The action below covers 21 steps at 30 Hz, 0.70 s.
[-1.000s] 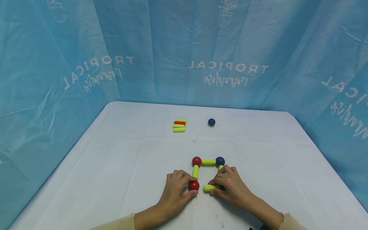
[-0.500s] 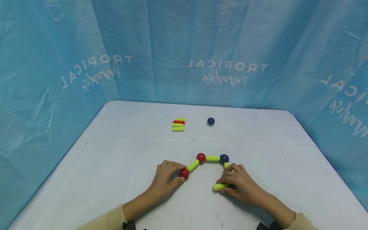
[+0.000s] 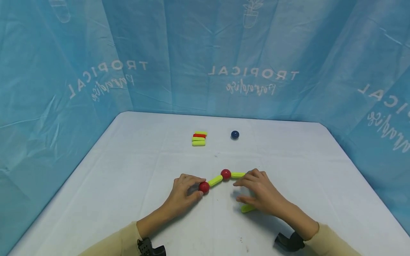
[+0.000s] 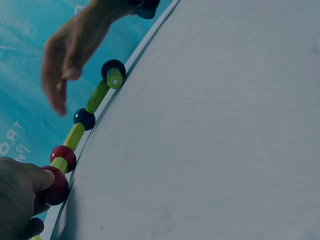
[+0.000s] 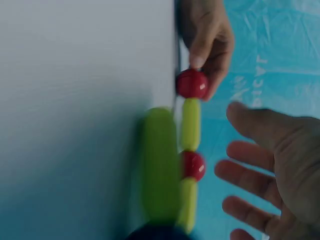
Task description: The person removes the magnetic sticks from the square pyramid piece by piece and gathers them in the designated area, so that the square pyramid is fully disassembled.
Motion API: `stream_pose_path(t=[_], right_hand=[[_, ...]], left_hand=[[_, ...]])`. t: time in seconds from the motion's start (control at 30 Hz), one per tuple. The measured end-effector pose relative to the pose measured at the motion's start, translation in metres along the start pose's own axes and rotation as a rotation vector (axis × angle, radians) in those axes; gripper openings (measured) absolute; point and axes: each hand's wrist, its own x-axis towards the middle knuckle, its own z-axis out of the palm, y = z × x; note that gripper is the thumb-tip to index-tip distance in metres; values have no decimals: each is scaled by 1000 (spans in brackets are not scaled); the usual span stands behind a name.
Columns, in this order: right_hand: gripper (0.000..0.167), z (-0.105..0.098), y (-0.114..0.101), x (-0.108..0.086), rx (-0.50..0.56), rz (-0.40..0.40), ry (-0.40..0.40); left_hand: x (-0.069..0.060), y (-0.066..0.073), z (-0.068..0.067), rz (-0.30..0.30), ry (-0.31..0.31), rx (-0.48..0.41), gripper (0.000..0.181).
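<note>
Stick (image 3: 215, 180), yellow, slants away rightward from red ball (image 3: 204, 187); left hand (image 3: 183, 195) pinches ball, right hand (image 3: 261, 192) spread wide.

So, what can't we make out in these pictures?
Head view: both joined blue balls, hidden by the right hand.
Left wrist view: part of the held red ball, behind the left hand, itself cut by the left edge.
Right wrist view: the near stick, blurred; its blue ball, cut by the bottom edge.
</note>
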Motion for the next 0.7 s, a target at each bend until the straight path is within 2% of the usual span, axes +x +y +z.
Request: stream_pose_path(t=[0.13, 0.33, 0.47, 0.7], right_hand=[[42, 4, -7, 31, 23, 48, 7], [45, 20, -8, 62, 46, 171, -118], [41, 30, -7, 71, 42, 200, -162], [32, 38, -5, 73, 21, 219, -165]], left_hand=[[0, 3, 0, -28, 0, 3, 40], [-1, 4, 1, -14, 9, 4, 39], [-2, 4, 1, -10, 23, 13, 38], [-1, 8, 6, -34, 66, 78, 42]])
